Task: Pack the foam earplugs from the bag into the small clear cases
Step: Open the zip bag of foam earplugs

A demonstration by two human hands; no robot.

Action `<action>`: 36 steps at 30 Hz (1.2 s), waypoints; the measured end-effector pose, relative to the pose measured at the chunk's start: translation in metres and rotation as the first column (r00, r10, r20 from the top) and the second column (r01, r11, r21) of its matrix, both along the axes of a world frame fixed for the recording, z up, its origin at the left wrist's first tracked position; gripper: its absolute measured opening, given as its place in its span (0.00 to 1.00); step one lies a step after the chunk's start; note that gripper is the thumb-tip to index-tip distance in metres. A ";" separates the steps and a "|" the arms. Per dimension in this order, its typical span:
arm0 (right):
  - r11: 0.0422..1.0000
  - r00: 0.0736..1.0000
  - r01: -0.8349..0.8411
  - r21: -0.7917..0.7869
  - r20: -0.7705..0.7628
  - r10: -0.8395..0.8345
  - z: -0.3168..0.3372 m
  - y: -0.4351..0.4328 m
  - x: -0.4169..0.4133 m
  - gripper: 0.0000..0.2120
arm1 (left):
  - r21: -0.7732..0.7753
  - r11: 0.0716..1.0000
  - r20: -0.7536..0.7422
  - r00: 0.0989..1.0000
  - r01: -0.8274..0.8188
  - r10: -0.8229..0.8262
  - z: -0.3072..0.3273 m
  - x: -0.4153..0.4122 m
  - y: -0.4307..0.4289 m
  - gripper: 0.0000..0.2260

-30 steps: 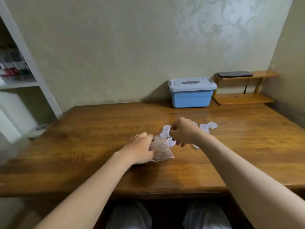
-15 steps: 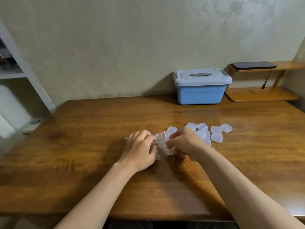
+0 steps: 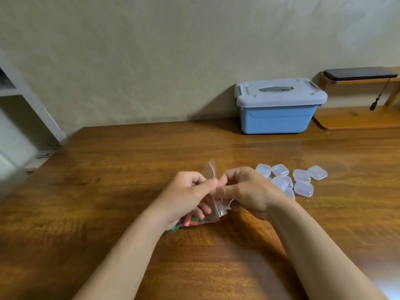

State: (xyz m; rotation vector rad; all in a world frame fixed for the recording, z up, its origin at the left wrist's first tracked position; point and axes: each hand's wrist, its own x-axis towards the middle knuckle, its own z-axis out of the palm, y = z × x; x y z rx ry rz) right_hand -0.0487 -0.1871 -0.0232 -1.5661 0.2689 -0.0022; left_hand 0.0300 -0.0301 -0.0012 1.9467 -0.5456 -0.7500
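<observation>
Left hand (image 3: 186, 195) pinches one lip of the bag (image 3: 216, 211), lower fingers curled under it. Coloured earplugs (image 3: 190, 220) sag at the bag's bottom, low over the bench (image 3: 108, 191). Right hand (image 3: 249, 191) pinches the opposite lip, likely to pull the seal apart. Clear cases (image 3: 303, 180) cluster right of the bag, within reach.

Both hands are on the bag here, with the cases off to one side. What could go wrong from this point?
1. The left hand and right hand pinch the bag near its top. If it pops open suddenly, the earplugs bunched at the bottom may scatter over the table.
2. The cases lie just beyond the right hand, so a jerk of that arm could knock them about.
</observation>
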 end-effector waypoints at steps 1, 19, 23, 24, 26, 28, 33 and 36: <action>0.999 1.000 -0.023 -0.025 0.002 0.023 -0.002 -0.001 0.001 0.07 | -0.032 0.999 -0.047 0.999 0.008 -0.010 -0.001 0.001 0.000 0.13; 0.990 0.991 -0.132 -0.044 0.019 0.133 -0.002 -0.003 -0.004 0.13 | -0.197 0.976 -0.103 0.989 0.088 -0.110 -0.018 0.009 0.000 0.09; 0.982 0.982 -0.186 -0.032 -0.020 0.185 0.000 0.000 -0.006 0.14 | -0.223 0.962 -0.078 0.981 0.157 -0.178 -0.020 0.009 0.003 0.09; 0.980 0.980 -0.197 -0.021 -0.021 0.197 0.001 0.001 -0.006 0.14 | -0.231 0.959 -0.073 0.980 0.165 -0.186 -0.020 0.010 0.004 0.08; 0.979 0.979 -0.203 -0.010 -0.015 0.203 0.003 0.001 -0.007 0.14 | -0.243 0.957 -0.068 0.981 0.161 -0.182 -0.020 0.011 0.005 0.08; 0.981 0.982 -0.188 -0.039 -0.009 0.188 0.004 0.003 -0.006 0.14 | -0.232 0.962 -0.050 0.986 0.145 -0.160 -0.022 0.014 0.005 0.08; 0.995 0.999 -0.038 -0.093 -0.008 0.038 0.004 0.000 -0.006 0.11 | -0.285 0.958 -0.041 0.998 0.032 -0.045 -0.022 0.019 0.005 0.09; 0.991 0.999 0.048 -0.126 0.000 -0.049 0.005 -0.012 -0.011 0.15 | -0.328 0.944 -0.011 0.999 -0.049 0.048 -0.009 0.026 0.019 0.12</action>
